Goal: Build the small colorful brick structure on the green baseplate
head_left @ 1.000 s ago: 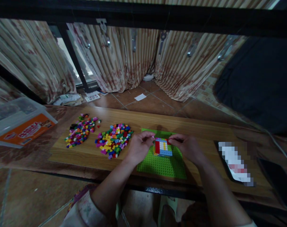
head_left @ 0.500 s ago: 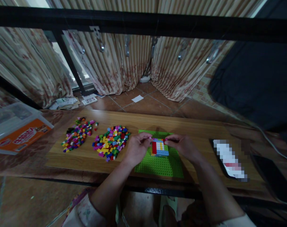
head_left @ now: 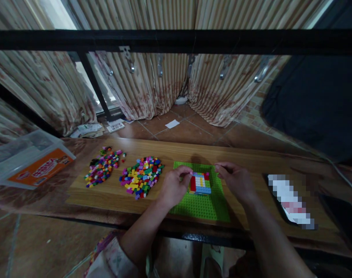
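A green baseplate [head_left: 201,202] lies on the wooden board in front of me. A small multicoloured brick build [head_left: 200,183] stands on its far half. My left hand [head_left: 174,184] rests at the build's left edge, fingers curled and pinched against it. Just right of the build, near the plate's far right corner, my right hand [head_left: 235,179] hovers with its fingertips pinched together; what they hold, if anything, is too small to make out. Two heaps of loose bricks lie to the left: a nearer heap [head_left: 141,177] and a farther heap [head_left: 103,166].
A clear plastic box with an orange label [head_left: 33,164] sits at the far left. A blurred-out flat object [head_left: 290,200] and a dark slab [head_left: 342,218] lie on the right. A black rail [head_left: 176,41] crosses above; curtains hang behind the table.
My right hand has lifted off the build's top edge and drawn slightly to the right. My left hand stays at the build's left side. The view has tilted a little.
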Available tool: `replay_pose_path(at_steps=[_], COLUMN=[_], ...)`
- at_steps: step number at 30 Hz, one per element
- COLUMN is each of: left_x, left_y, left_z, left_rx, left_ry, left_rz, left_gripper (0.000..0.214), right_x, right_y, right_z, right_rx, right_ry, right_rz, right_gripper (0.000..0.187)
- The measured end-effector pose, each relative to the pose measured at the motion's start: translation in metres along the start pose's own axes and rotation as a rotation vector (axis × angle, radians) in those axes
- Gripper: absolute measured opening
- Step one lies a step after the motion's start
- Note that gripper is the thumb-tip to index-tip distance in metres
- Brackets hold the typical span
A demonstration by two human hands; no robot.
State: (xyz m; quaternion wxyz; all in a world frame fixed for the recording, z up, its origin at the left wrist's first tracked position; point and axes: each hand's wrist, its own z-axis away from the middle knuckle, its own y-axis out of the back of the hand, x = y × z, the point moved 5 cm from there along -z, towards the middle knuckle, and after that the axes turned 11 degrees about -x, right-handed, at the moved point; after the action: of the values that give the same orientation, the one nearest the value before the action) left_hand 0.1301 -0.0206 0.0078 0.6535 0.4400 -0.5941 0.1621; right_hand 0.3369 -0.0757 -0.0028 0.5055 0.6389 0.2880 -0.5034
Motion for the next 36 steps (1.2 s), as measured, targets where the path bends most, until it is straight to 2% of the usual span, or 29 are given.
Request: replay_pose_path(at_steps=[4, 7, 11, 14, 23, 26, 29, 32, 36], left_x=[0.001, -0.003, -0.013, -0.022, -0.042, -0.046, -0.050, -0.055, -0.061], left_y=[0.001, 0.008, 0.033, 0.052, 0.073, 0.091, 0.119, 0.137, 0.134], left_z=[0.001, 0.002, 0.005, 0.010, 0.016, 0.016, 0.013, 0.007, -0.004], left_rx=[0.013, 0.031, 0.076, 0.089, 0.074, 0.096, 0.169, 0.217, 0.151], left_ry=[0.005, 0.076, 0.219, 0.312, 0.402, 0.444, 0.517, 0.532, 0.490], left_rz=[-0.115, -0.307, -0.666, -0.814, -0.869, -0.844, -0.842, -0.872, -0.911], left_gripper=[0.016, 0.016, 0.018, 0.020, 0.017, 0.024, 0.035, 0.034, 0.030], right_x=[-0.004, -0.003, -0.004, -0.005, 0.000, -0.003, -0.006, -0.007, -0.006], right_y=[-0.003, -0.003, -0.003, -0.004, -0.008, -0.009, -0.009, -0.009, -0.007], right_z=[0.002, 0.005, 0.006, 0.007, 0.004, 0.004, 0.005, 0.007, 0.008], right_rx=[-0.001, 0.007, -0.004, -0.009, -0.030, -0.018, -0.009, -0.012, -0.026], right_ry=[0.017, 0.001, 0.024, 0.044, 0.082, 0.094, 0.113, 0.106, 0.083], right_rz=[0.058, 0.139, 0.264, 0.314, 0.437, 0.418, 0.401, 0.422, 0.421], right_gripper=[0.029, 0.030, 0.030, 0.030, 0.034, 0.033, 0.031, 0.031, 0.031])
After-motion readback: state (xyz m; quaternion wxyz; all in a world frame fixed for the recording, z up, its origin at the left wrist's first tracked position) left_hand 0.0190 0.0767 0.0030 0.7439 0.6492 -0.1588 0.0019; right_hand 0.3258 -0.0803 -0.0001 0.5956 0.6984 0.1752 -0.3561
